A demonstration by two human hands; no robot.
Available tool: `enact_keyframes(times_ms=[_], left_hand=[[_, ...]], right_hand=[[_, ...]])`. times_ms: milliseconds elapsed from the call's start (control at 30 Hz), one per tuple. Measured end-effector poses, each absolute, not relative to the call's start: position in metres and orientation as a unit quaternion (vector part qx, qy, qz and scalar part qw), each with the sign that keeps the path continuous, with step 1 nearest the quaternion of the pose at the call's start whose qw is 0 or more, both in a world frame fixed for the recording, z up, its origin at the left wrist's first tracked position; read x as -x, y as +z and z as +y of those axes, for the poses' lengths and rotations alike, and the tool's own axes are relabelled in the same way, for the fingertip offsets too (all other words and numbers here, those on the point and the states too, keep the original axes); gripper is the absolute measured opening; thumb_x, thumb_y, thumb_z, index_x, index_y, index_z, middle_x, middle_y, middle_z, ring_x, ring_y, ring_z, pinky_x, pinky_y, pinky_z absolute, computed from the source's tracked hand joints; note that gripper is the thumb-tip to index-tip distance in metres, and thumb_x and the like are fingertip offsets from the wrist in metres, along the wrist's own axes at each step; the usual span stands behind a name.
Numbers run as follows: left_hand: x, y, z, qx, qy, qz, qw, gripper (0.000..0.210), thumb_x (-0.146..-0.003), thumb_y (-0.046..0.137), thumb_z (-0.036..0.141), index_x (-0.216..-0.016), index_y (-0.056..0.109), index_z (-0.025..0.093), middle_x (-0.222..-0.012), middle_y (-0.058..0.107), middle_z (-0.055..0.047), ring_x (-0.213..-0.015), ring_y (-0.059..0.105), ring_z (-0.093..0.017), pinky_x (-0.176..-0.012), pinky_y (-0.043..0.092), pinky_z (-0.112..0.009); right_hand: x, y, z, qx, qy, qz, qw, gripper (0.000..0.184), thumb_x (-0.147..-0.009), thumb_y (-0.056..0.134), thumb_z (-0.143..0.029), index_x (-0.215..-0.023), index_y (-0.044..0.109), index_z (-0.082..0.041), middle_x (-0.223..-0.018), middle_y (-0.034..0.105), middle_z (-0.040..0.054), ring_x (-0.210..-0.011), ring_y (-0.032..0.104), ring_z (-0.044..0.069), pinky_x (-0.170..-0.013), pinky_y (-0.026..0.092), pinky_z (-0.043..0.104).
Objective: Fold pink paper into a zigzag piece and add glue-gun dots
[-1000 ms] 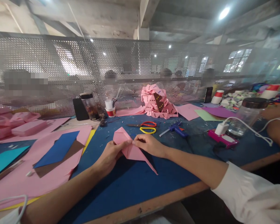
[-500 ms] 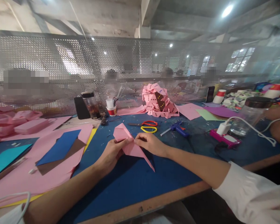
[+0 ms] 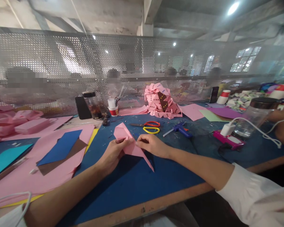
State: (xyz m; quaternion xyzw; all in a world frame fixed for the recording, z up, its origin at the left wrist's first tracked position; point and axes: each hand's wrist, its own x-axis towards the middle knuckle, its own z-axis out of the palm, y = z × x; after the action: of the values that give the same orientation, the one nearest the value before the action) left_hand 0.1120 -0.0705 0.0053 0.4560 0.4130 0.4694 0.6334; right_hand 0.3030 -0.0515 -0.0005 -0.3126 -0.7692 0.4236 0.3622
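A folded piece of pink paper (image 3: 134, 150) is held between both hands just above the blue tabletop, one narrow folded strip pointing toward the near right. My left hand (image 3: 115, 153) pinches it on its left side, thumb on top and the other fingers partly hidden beneath. From the right, my right hand (image 3: 152, 145) pinches the edge close to my left thumb, fingers curled. Just beyond the hands lie scissors (image 3: 151, 128) with one red and one yellow handle loop. A blue glue gun (image 3: 182, 130) rests to their right.
Pink sheets (image 3: 59, 181) with blue card (image 3: 61, 148) on top lie at the left. A dotted pink paper model (image 3: 156, 102) stands by the perforated screen (image 3: 132, 69). A glass jar (image 3: 248, 119) and a pink power strip (image 3: 228, 140) with cables are at the right, near another person's arm (image 3: 282, 129).
The pink paper has shifted slightly left, its narrow end included. My left thumb has moved slightly left, widening the gap between the two hands. Both hands keep their pinch.
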Motion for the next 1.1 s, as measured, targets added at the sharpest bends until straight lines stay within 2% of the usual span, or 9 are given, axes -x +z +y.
enact_keyframes(times_ms=[100,233,333,467,700,1100], left_hand=[[-0.111,0.006,-0.071,-0.458,0.469,0.413,0.632,0.027,-0.070,0.082,0.030,-0.088,0.073,0.012,-0.084,0.076,-0.008,-0.072,0.070,-0.018,-0.070,0.055,-0.026],[-0.109,0.010,-0.068,-0.457,0.488,0.412,0.619,0.030,-0.069,0.082,0.031,-0.090,0.072,0.012,-0.085,0.075,-0.008,-0.071,0.070,-0.019,-0.066,0.054,-0.026],[-0.107,0.012,-0.065,-0.454,0.497,0.425,0.605,0.035,-0.067,0.083,0.033,-0.090,0.072,0.010,-0.082,0.075,-0.008,-0.067,0.069,-0.019,-0.063,0.054,-0.027],[-0.105,0.012,-0.061,-0.447,0.502,0.435,0.599,0.034,-0.066,0.083,0.034,-0.088,0.072,0.011,-0.079,0.074,-0.007,-0.066,0.068,-0.018,-0.059,0.053,-0.025],[-0.103,0.007,-0.059,-0.447,0.495,0.429,0.610,0.028,-0.071,0.081,0.035,-0.084,0.071,0.012,-0.076,0.073,-0.006,-0.064,0.066,-0.015,-0.061,0.055,-0.023],[-0.102,0.005,-0.058,-0.461,0.492,0.421,0.607,0.026,-0.074,0.079,0.037,-0.082,0.070,0.013,-0.076,0.072,-0.005,-0.065,0.064,-0.014,-0.063,0.055,-0.023]], right_hand=[[-0.303,0.000,-0.052,0.311,0.431,-0.766,0.361,0.028,-0.091,0.058,-0.043,-0.082,0.059,-0.016,-0.076,0.057,-0.0013,-0.071,0.054,0.013,-0.067,0.042,0.025],[-0.304,0.004,-0.054,0.305,0.424,-0.759,0.388,0.016,-0.094,0.053,-0.033,-0.099,0.058,-0.018,-0.081,0.059,-0.0006,-0.072,0.058,0.013,-0.070,0.048,0.026],[-0.306,0.006,-0.056,0.305,0.341,-0.791,0.406,0.014,-0.092,0.055,-0.022,-0.105,0.057,-0.020,-0.084,0.061,-0.0006,-0.076,0.060,0.013,-0.077,0.049,0.028],[-0.309,0.007,-0.058,0.272,0.214,-0.854,0.388,0.014,-0.090,0.055,-0.014,-0.101,0.060,-0.021,-0.100,0.062,0.0034,-0.087,0.059,0.015,-0.084,0.048,0.030],[-0.311,0.004,-0.057,0.237,0.060,-0.902,0.355,0.009,-0.093,0.055,-0.015,-0.100,0.058,-0.020,-0.099,0.064,0.0053,-0.097,0.058,0.019,-0.090,0.043,0.034],[-0.313,0.004,-0.057,0.234,0.012,-0.917,0.322,0.008,-0.097,0.052,-0.021,-0.102,0.058,-0.019,-0.102,0.065,0.0064,-0.097,0.058,0.019,-0.090,0.040,0.034]])
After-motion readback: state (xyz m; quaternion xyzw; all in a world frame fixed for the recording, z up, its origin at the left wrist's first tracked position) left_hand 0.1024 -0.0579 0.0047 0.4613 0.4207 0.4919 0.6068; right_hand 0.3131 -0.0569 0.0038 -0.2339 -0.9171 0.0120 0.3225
